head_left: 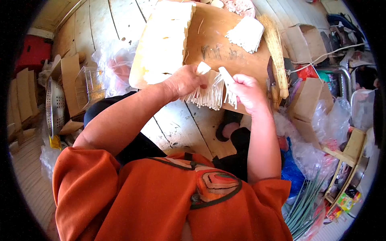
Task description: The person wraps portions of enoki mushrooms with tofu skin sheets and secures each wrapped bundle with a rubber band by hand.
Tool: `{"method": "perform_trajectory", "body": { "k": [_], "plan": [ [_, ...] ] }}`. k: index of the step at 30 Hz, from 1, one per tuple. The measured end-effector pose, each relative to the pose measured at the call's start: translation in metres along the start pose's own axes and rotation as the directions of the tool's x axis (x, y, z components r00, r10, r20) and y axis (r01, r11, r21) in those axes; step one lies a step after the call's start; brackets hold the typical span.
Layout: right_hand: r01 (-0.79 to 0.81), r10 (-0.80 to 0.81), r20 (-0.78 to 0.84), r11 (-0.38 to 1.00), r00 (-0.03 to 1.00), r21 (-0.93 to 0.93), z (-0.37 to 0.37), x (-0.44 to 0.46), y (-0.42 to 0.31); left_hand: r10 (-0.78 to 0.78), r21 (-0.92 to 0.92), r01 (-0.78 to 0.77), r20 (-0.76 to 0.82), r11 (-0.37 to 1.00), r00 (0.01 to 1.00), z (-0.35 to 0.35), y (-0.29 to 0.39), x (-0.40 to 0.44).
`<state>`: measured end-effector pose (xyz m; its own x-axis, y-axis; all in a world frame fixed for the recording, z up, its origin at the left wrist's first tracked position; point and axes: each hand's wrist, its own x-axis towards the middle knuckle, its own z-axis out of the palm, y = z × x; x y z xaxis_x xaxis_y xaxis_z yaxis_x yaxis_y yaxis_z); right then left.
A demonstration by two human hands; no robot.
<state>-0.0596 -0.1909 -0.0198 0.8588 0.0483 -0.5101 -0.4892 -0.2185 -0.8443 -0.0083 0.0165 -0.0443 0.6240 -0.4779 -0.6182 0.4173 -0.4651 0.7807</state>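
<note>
Long thin white noodle-like strands [210,90] hang in a bundle between my hands, over the near edge of a wooden board [209,40]. My left hand [187,81] is closed on the bundle's left part, with a pale folded end sticking up past the fingers. Pinched in my right hand [246,91] is a flat white strip, with a few strands dangling below it. A pale sheet of dough [167,40] covers the board's left side. Toward the board's back right lies another pile of cut white strands [246,34].
A straw brush [275,56] lies along the board's right edge. Cardboard boxes, plastic bags [114,68] and a wire basket [91,86] stand at the left, beside a metal colander [55,106]. Green onions [305,211] and a wooden stool [348,154] are at the lower right.
</note>
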Motion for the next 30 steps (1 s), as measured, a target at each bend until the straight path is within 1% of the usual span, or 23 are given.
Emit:
{"method": "perform_trajectory", "body": {
  "k": [1, 3, 4, 6, 7, 9, 10, 11, 13, 14, 15, 17, 18, 19, 20, 21, 23, 24, 25, 26, 27, 28, 30],
  "plan": [
    [0.001, -0.001, 0.0, 1.0, 1.0, -0.003, -0.004, -0.002, -0.003, 0.002, -0.002, -0.002, -0.001, 1.0, 1.0, 0.0, 0.002, -0.001],
    [0.027, -0.035, 0.042, 0.984, 0.998, 0.177, -0.009, -0.01, -0.011, 0.028, -0.068, -0.03, -0.03, 0.997, 0.999, 0.002, 0.006, -0.007],
    [0.044, -0.054, 0.042, 0.978, 0.998, 0.202, -0.009, -0.011, -0.011, 0.027, -0.069, -0.029, -0.03, 0.997, 0.999, 0.003, 0.005, -0.006],
    [0.077, -0.088, 0.047, 0.978, 0.995, 0.193, -0.008, -0.015, -0.012, -0.016, -0.363, 0.006, -0.026, 0.932, 1.0, 0.002, 0.01, -0.006],
    [0.112, -0.123, 0.052, 0.976, 0.991, 0.185, -0.008, -0.016, -0.014, -0.011, -0.361, 0.0, -0.03, 0.933, 0.999, 0.001, 0.014, -0.007],
    [0.133, -0.147, 0.059, 0.971, 0.987, 0.196, -0.006, -0.021, -0.019, 0.161, -0.531, -0.181, -0.083, 0.828, 0.983, -0.001, 0.022, -0.01],
    [0.151, -0.168, 0.066, 0.966, 0.984, 0.21, -0.004, -0.022, -0.021, 0.216, -0.585, -0.179, -0.006, 0.791, 0.976, -0.003, 0.019, -0.006],
    [0.151, -0.168, 0.066, 0.966, 0.984, 0.209, -0.002, -0.021, -0.021, 0.216, -0.585, -0.179, -0.006, 0.791, 0.976, -0.002, 0.015, -0.004],
    [0.173, -0.187, 0.058, 0.966, 0.981, 0.19, 0.004, -0.018, -0.016, 0.27, -0.584, -0.11, 0.193, 0.804, 0.943, 0.003, 0.013, -0.004],
    [0.186, -0.198, 0.046, 0.964, 0.979, 0.19, 0.008, -0.016, -0.012, 0.302, -0.598, -0.106, 0.238, 0.795, 0.923, 0.005, 0.011, -0.005],
    [0.186, -0.198, 0.044, 0.964, 0.979, 0.19, 0.012, -0.014, -0.01, 0.261, -0.645, -0.018, 0.282, 0.764, 0.923, 0.008, 0.009, -0.008],
    [0.213, -0.214, -0.002, 0.972, 0.977, 0.102, 0.023, -0.012, -0.006, 0.279, -0.713, 0.012, 0.29, 0.701, 0.916, 0.012, 0.007, -0.013],
    [0.231, -0.231, -0.017, 0.966, 0.973, 0.115, 0.027, -0.011, -0.003, 0.278, -0.712, 0.014, 0.293, 0.702, 0.915, 0.016, 0.007, -0.013],
    [0.231, -0.23, -0.02, 0.966, 0.973, 0.115, 0.03, -0.011, -0.003, 0.27, -0.734, -0.024, 0.22, 0.679, 0.938, 0.021, 0.006, -0.011],
    [0.232, -0.231, -0.034, 0.972, 0.972, 0.044, 0.033, -0.013, -0.005, 0.259, -0.753, -0.063, 0.145, 0.655, 0.955, 0.024, 0.005, -0.01],
    [0.231, -0.232, -0.047, 0.972, 0.971, -0.028, 0.035, -0.014, -0.008, 0.258, -0.753, -0.062, 0.146, 0.655, 0.955, 0.025, 0.004, -0.01],
    [0.236, -0.237, -0.041, 0.971, 0.971, -0.028, 0.036, -0.015, -0.01, 0.255, -0.717, -0.11, 0.098, 0.689, 0.962, 0.026, 0.002, -0.009],
    [0.207, -0.213, -0.061, 0.974, 0.975, -0.086, 0.036, -0.014, -0.01, 0.255, -0.716, -0.109, 0.099, 0.689, 0.962, 0.027, 0.001, -0.009],
    [0.177, -0.19, -0.083, 0.974, 0.978, -0.143, 0.036, -0.013, -0.01, 0.265, -0.72, -0.138, 0.066, 0.68, 0.962, 0.029, 0.0, -0.009],
    [0.176, -0.189, -0.085, 0.974, 0.978, -0.142, 0.036, -0.012, -0.008, 0.274, -0.724, -0.167, 0.032, 0.669, 0.961, 0.03, -0.001, -0.008],
    [0.196, -0.207, -0.092, 0.974, 0.974, -0.116, 0.037, -0.01, -0.004, 0.274, -0.724, -0.166, 0.033, 0.67, 0.961, 0.029, -0.001, -0.009],
    [0.217, -0.225, -0.099, 0.972, 0.969, -0.089, 0.037, -0.008, -0.001, 0.256, -0.724, -0.15, 0.038, 0.674, 0.966, 0.028, 0.0, -0.009],
    [0.213, -0.223, -0.091, 0.971, 0.971, -0.105, 0.034, -0.005, 0.005, 0.236, -0.723, -0.134, 0.042, 0.677, 0.971, 0.026, 0.001, -0.011]
  ]
}}
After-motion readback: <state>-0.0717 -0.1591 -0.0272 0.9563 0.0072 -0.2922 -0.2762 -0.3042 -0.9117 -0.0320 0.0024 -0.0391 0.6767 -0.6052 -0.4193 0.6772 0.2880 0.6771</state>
